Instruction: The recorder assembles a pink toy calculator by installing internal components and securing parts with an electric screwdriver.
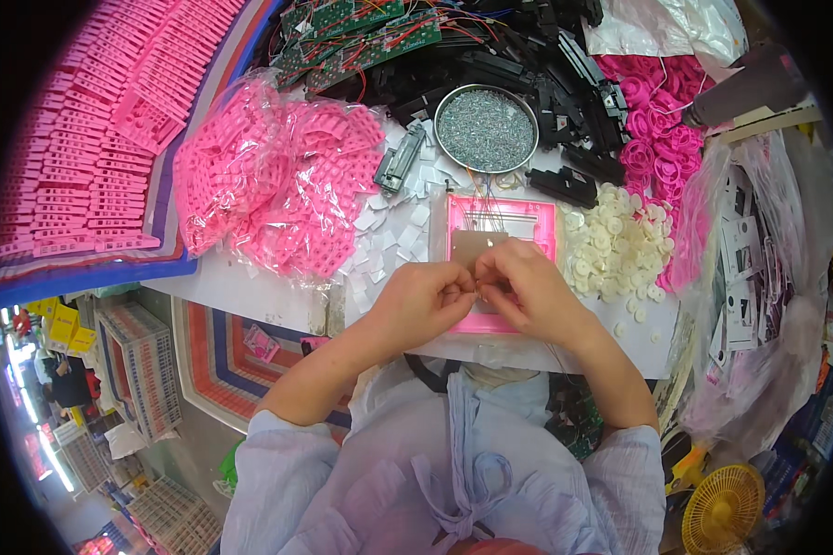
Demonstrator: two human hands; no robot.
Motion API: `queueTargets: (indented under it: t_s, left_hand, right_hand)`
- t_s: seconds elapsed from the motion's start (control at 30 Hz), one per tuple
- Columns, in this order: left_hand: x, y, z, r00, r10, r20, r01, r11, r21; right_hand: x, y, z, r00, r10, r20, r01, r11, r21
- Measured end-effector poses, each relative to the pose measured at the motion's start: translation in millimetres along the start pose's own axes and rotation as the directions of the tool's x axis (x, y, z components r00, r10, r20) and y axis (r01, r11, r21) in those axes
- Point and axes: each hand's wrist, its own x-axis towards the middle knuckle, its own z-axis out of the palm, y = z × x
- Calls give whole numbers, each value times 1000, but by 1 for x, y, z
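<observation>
A pink plastic casing (553, 225) lies at the table's near edge, with a flat brown board (477, 242) over its middle. Several thin wires (484, 208) stretch from above the casing down to the board. Over the board's lower part, my left hand (426, 294) and my right hand (526, 287) meet, fingertips pinched together. What sits between them is too small and covered to make out. Just beyond the casing stands a round metal bowl (441, 118) of small screws.
White square pieces (403, 239) and bagged pink grid parts (287, 185) lie left. Cream round discs (615, 236) and pink rings (662, 153) are heaped right. Black plastic parts (500, 69) and green circuit boards (370, 51) pile behind. A dark power tool (750, 91) hangs far right.
</observation>
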Motion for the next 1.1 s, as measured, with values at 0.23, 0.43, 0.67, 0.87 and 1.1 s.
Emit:
queueTargets:
  t_s: [0.23, 0.43, 0.67, 0.87, 1.1]
  left_hand:
    - [2, -3, 1, 999, 50, 0, -50, 999, 7]
    - [0, 2, -7, 998, -67, 19, 67, 998, -1]
    - [1, 2, -1, 1000, 3, -24, -1, 998, 67]
    - [0, 0, 0, 997, -75, 14, 76, 988, -136]
    - [-6, -4, 23, 990, -136, -36, 111, 912, -394]
  right_hand:
    - [0, 2, 0, 1000, -7, -5, 7, 999, 34]
    - [0, -3, -5, 998, 67, 21, -68, 992, 107]
    - [-1, 2, -2, 1000, 7, -8, -6, 999, 50]
    - [-6, -7, 3, 982, -73, -174, 27, 967, -254]
    - [-30, -34, 18, 915, 364, -173, -322, 919, 229]
